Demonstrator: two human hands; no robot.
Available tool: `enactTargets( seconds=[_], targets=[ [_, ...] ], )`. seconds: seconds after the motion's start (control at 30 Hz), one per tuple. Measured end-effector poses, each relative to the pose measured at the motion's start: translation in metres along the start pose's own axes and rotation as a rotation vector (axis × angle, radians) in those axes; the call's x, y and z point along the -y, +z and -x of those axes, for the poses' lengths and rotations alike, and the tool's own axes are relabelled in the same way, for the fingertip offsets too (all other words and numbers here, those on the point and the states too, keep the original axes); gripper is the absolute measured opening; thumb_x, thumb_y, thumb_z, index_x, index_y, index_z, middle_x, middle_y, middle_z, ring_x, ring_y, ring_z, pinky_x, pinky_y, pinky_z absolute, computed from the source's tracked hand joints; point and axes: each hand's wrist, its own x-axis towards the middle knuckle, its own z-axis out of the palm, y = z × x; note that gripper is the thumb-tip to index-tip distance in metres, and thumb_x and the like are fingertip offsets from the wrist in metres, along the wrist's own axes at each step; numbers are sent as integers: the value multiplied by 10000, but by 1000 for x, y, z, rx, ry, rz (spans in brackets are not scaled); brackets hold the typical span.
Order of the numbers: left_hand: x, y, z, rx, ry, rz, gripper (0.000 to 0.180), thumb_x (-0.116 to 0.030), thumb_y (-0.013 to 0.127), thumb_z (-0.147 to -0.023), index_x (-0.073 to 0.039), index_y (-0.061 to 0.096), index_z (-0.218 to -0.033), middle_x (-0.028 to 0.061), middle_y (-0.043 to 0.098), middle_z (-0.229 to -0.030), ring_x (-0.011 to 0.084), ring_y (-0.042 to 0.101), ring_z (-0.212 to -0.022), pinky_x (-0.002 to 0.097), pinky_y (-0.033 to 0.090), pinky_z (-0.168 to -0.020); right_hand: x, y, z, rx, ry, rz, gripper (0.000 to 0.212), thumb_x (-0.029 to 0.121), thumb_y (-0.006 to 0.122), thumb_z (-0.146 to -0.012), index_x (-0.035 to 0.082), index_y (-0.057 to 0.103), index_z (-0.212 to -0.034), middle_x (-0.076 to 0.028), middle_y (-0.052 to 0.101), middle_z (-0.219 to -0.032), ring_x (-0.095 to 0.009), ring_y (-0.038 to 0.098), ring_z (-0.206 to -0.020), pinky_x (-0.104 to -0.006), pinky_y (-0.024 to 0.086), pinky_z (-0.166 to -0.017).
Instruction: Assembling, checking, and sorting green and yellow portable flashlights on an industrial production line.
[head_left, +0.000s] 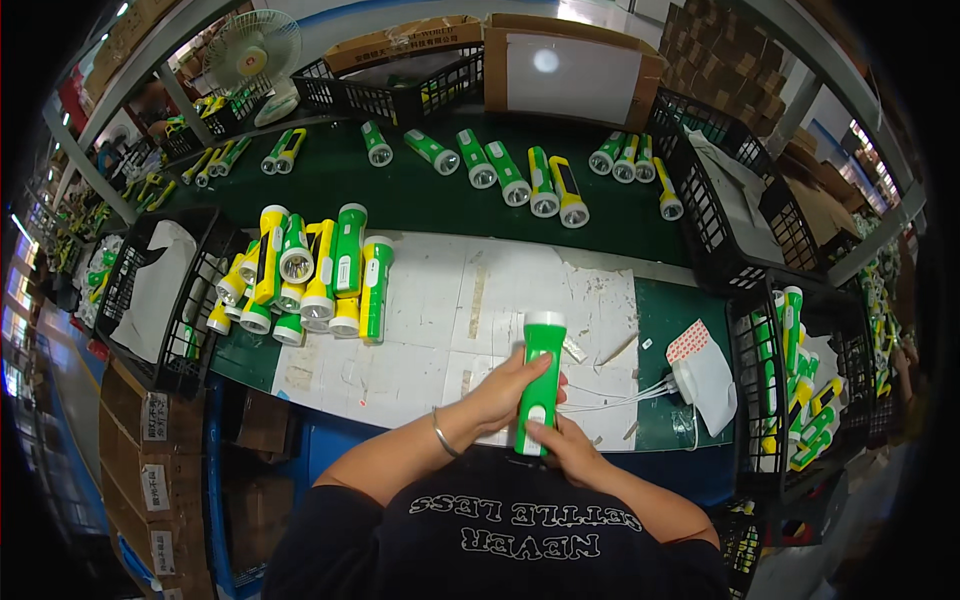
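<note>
I see the left hand [497,396] closed, its grip around a green flashlight [541,385] at the frame's lower center, the right hand [570,449] holding its tail end; if both slacken, that smooth-looking flashlight could slip onto the white cables [660,388] to its right.

Factory workshop, lined-up flashlights [506,172], stacked cartons [722,62]

Left fingers [530,369] around green flashlight [543,388]; right fingers [542,431] touching its tail; piled flashlights [348,250] at left
</note>
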Motion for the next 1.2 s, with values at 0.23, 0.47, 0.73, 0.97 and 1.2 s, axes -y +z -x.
enactTargets(
  seconds=[0.23, 0.47, 0.73, 0.97, 1.2],
  targets=[
    [-24, -1, 0, -34, 74, -75, 353, -234, 475, -939, -83, 313, -1214, 121, 511, -996, 198, 549, -860, 414, 534, -783, 33, -24, 12, -290, -662, 833, 186, 206, 451, -924, 65, 516, -821, -82, 506, -689, -237, 504, -581, -323, 400, -549],
    [-24, 5, -2, 21, 140, -215, 388, -362, 306, -986, -79, 316, -1250, 93, 532, -995, 147, 539, -875, 283, 457, -813, 59, -4, 2, -433, -887, 1607, 130, 182, 599, -783, 82, 523, -747, -53, 486, -643, -214, 535, -509, -328, 430, -442],
    [-28, -15, -6, -83, 233, -206, 379, -423, 307, -970, -106, 378, -1167, 100, 549, -936, 161, 555, -762, 314, 497, -660, 44, -2, 18, 56, -1000, 1506, 275, 265, 702, -685, 107, 483, -637, -38, 456, -611, -207, 498, -458, -324, 389, -401],
    [-35, -4, -1, -17, 179, -10, 372, -365, 457, -941, -87, 379, -1175, 98, 534, -952, 160, 549, -800, 285, 484, -689, 43, 1, -7, -338, -809, 953, 350, 252, 751, -690, 74, 460, -612, -44, 442, -557, -221, 461, -465, -331, 371, -433],
    [-27, -14, 2, -104, 367, -695, 542, -276, 580, -884, 0, 308, -1263, 113, 541, -982, 132, 545, -858, 270, 472, -715, 43, -26, -38, -350, -656, 685, 373, 187, 734, -732, 55, 412, -601, -12, 393, -546, -107, 379, -496, -275, 324, -461]
  ],
)
